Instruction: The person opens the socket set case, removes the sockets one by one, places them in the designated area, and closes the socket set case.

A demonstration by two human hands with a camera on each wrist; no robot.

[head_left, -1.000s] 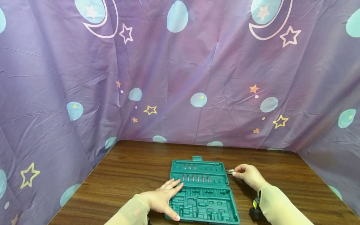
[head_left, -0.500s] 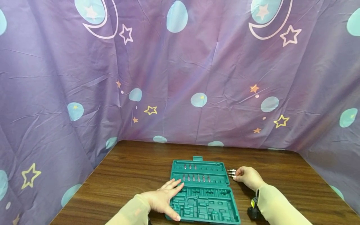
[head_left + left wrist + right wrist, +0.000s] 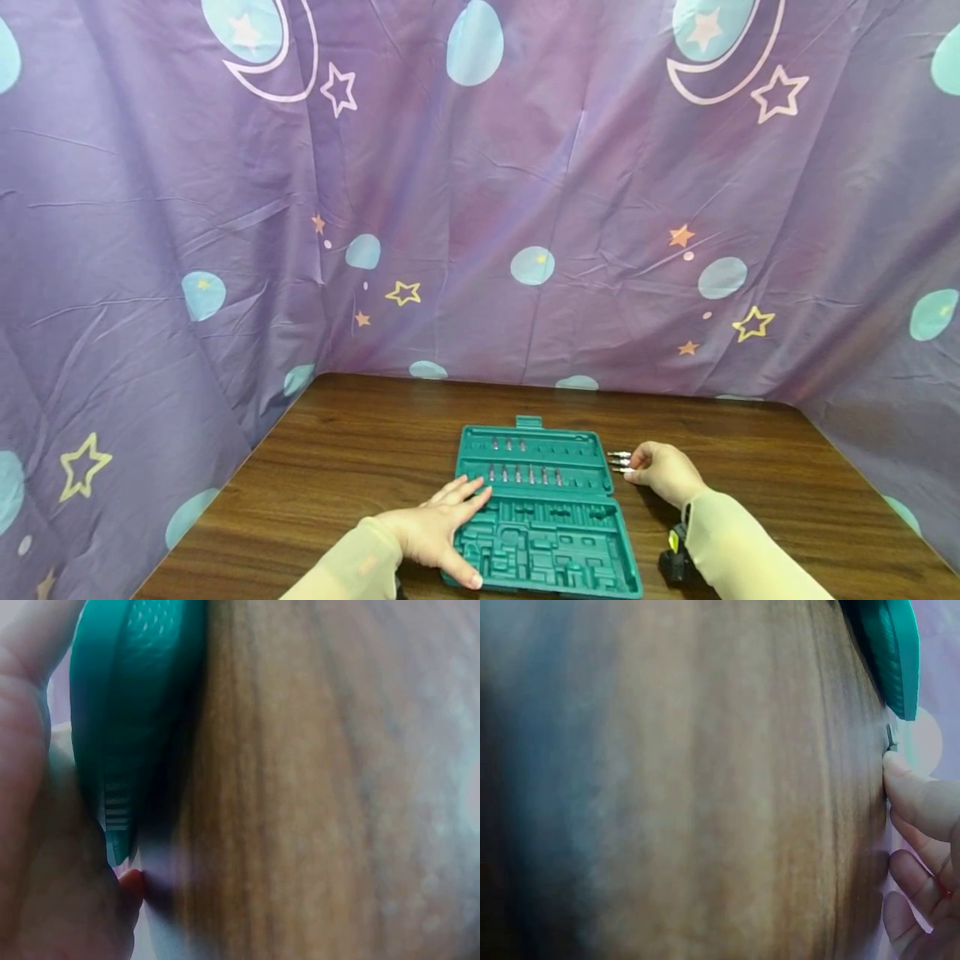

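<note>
A green plastic tool case (image 3: 617,533) lies unfolded on the wooden table, both halves facing up. Two rows of small screwdriver bits (image 3: 517,474) stand in its far half; the near half has moulded recesses. My left hand (image 3: 431,531) rests with fingers spread over the case's left edge, thumb near the front corner. Just right of the case lie a few slim metal bits (image 3: 619,462), side by side. My right hand (image 3: 667,477) pinches the nearest metal bit (image 3: 892,738) between thumb and forefinger, the fingertips partly hiding its end.
The brown wooden table (image 3: 337,442) extends around the case. A purple curtain (image 3: 480,208) with moons and stars hangs behind the table and at both sides. A latch tab (image 3: 528,422) sticks out from the case's far edge.
My right hand has moved slightly nearer to me, from the farther metal bits to the nearest one, leaving those lying apart. The left hand and the case have stayed in place.
</note>
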